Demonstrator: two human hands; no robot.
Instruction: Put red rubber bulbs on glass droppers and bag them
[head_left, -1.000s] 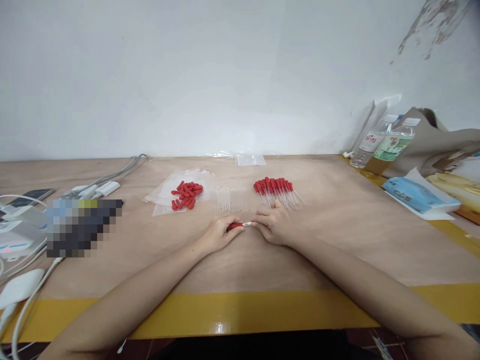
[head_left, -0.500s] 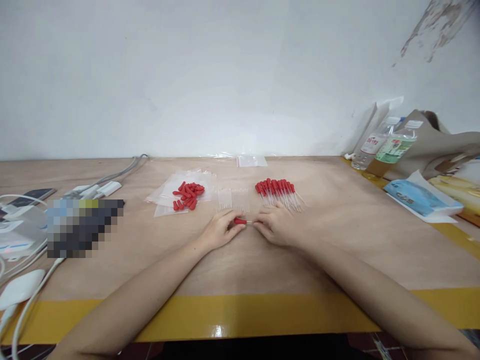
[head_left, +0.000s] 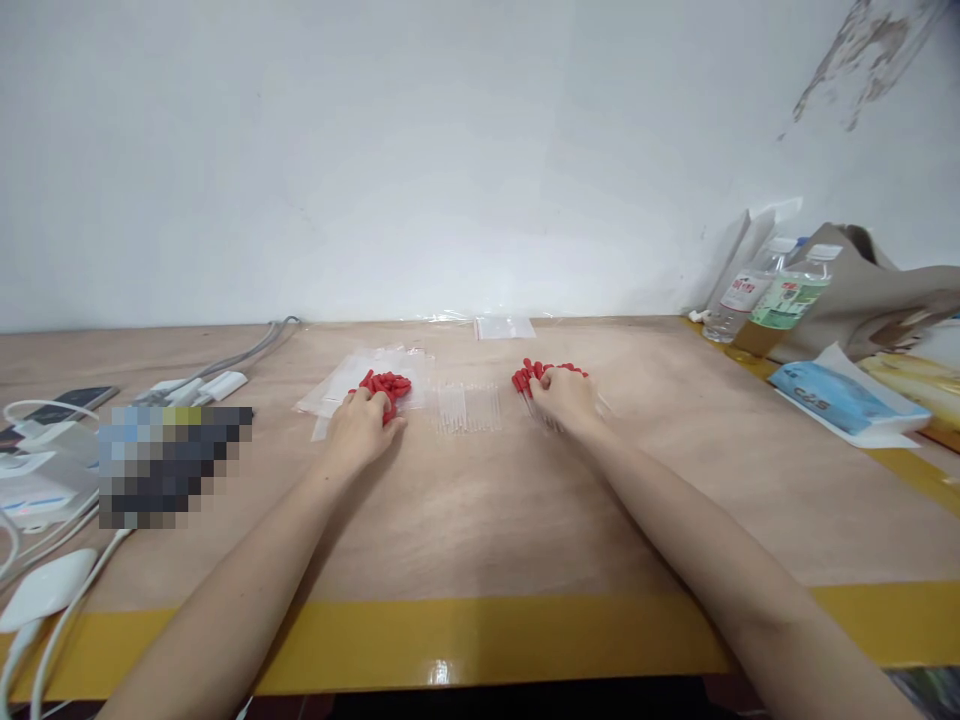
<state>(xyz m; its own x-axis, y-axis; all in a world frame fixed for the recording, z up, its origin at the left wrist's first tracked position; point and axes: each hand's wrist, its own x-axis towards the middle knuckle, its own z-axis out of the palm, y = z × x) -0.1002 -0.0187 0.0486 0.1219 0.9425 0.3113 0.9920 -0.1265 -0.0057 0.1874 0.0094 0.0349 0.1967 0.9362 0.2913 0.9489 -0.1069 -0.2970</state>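
My left hand [head_left: 360, 425] rests on the pile of small red rubber caps [head_left: 388, 384] lying on clear plastic bags [head_left: 334, 390]; its fingers curl down into the caps, and what they pinch is hidden. My right hand [head_left: 568, 393] lies on the row of red-capped glass droppers [head_left: 529, 374], fingers bent over them. Between the hands a row of bare clear glass tubes [head_left: 469, 407] lies on the wooden table [head_left: 487, 500].
Cables, chargers and a phone [head_left: 67, 400] crowd the left side. A small clear bag [head_left: 502, 327] lies by the wall. At the right stand two plastic bottles [head_left: 780, 290], a blue packet [head_left: 832, 395] and a beige bag [head_left: 877, 280]. A yellow strip [head_left: 480, 640] edges the table front.
Both hands held one red-capped dropper together at the table's middle. They have since parted: the left moved to the red caps, the right to the row of finished droppers.
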